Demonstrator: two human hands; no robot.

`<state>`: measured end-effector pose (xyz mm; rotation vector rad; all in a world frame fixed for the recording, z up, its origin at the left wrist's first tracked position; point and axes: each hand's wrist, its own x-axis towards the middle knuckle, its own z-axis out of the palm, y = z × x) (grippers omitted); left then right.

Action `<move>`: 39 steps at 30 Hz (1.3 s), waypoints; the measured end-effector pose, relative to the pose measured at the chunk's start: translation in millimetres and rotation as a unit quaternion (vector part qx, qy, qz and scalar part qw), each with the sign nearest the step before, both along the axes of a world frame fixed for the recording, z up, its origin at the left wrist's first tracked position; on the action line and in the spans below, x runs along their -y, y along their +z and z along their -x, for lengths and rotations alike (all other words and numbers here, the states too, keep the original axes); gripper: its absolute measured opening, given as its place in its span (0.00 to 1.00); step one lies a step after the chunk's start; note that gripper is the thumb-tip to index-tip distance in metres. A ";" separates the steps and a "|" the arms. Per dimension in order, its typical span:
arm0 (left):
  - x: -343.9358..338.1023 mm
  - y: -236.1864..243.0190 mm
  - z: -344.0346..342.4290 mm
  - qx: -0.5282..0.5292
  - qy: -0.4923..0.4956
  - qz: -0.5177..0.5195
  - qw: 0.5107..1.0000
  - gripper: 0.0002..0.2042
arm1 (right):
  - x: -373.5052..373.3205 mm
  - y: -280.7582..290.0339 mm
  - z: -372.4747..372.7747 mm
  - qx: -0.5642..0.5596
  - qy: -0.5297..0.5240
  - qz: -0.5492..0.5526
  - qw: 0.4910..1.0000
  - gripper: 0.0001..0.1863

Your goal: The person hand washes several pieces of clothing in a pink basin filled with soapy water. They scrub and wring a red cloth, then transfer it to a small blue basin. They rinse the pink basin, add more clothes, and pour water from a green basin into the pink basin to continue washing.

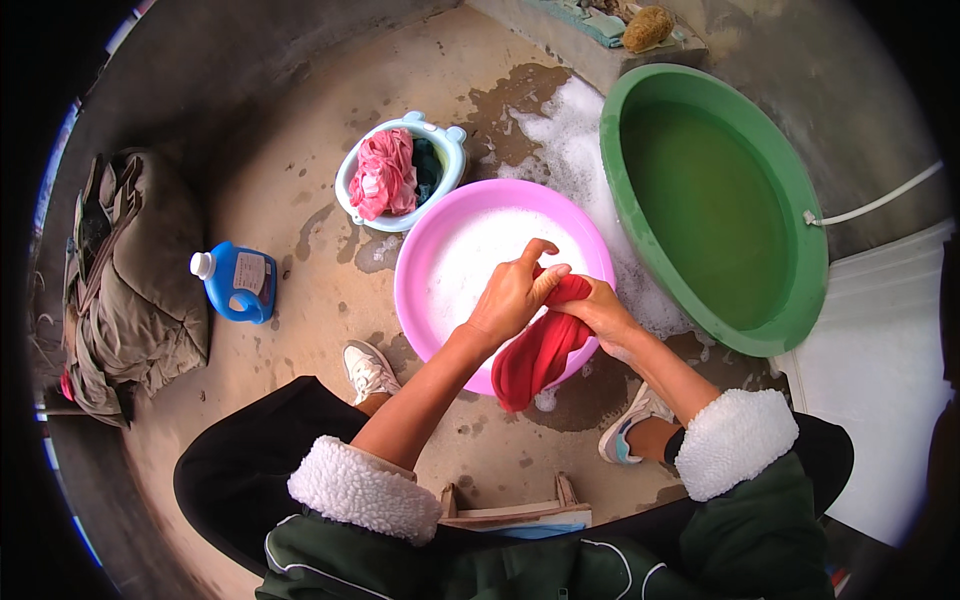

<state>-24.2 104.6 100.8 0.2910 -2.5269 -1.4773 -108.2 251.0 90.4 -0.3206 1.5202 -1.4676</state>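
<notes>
Over the near rim of the round pink plastic basin (425, 265), seen from the head camera, both bare hands grip one wet red cloth (540, 355). The left hand (512, 295) has its fingers (545, 285) clenched around the upper end of the cloth, the thumb raised toward the foam. The right hand (600, 312) grasps the same end from the other side, its fingers wrapped tight, so the two hands touch. The rest of the red cloth hangs twisted below them, across the basin's edge and down toward the wet concrete floor (300, 190). White suds fill the pink basin.

Just behind it stands a small pale blue plastic tub (452, 140) holding a bundled pink garment (385, 175) and a dark teal piece. To the right, close beside the pink basin, sits a large green plastic basin (810, 250) full of clear water, with a thin white hose (880, 202) resting on its rim. Spilled foam lies on the floor between the two basins. Well to the left stands a blue detergent bottle with a white cap (235, 283), and beyond it a heap of olive-brown clothing (135, 290). The person wears green sleeves with white fleece cuffs and white shoes.
</notes>
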 end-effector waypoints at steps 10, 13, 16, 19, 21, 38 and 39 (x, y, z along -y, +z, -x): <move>65.5 37.9 23.2 0.010 -0.080 0.049 0.996 0.41 | 45.1 36.4 63.5 -0.109 0.081 0.146 0.980 0.29; 86.3 49.2 33.5 0.022 0.016 -0.090 0.996 0.31 | 59.2 39.2 68.7 -0.034 0.035 0.265 0.963 0.35; 116.1 51.6 53.9 -0.061 0.084 -0.058 0.993 0.32 | 64.3 28.8 73.8 -0.040 -0.010 0.195 0.980 0.33; 156.4 44.2 74.7 -0.086 0.138 -0.097 0.982 0.34 | 59.6 4.8 76.4 -0.051 -0.025 0.115 0.992 0.23; 185.6 31.8 86.2 -0.072 0.187 -0.111 0.974 0.36 | 52.5 -15.5 75.7 -0.062 -0.038 0.076 0.994 0.16; 224.7 -99.7 101.1 0.203 0.107 0.444 0.866 0.17 | 32.6 -118.7 70.6 -0.015 -0.036 -0.049 0.998 0.13; 213.3 -96.3 99.4 0.156 0.089 0.407 0.896 0.14 | 31.6 -126.6 62.5 -0.051 -0.034 -0.089 0.994 0.13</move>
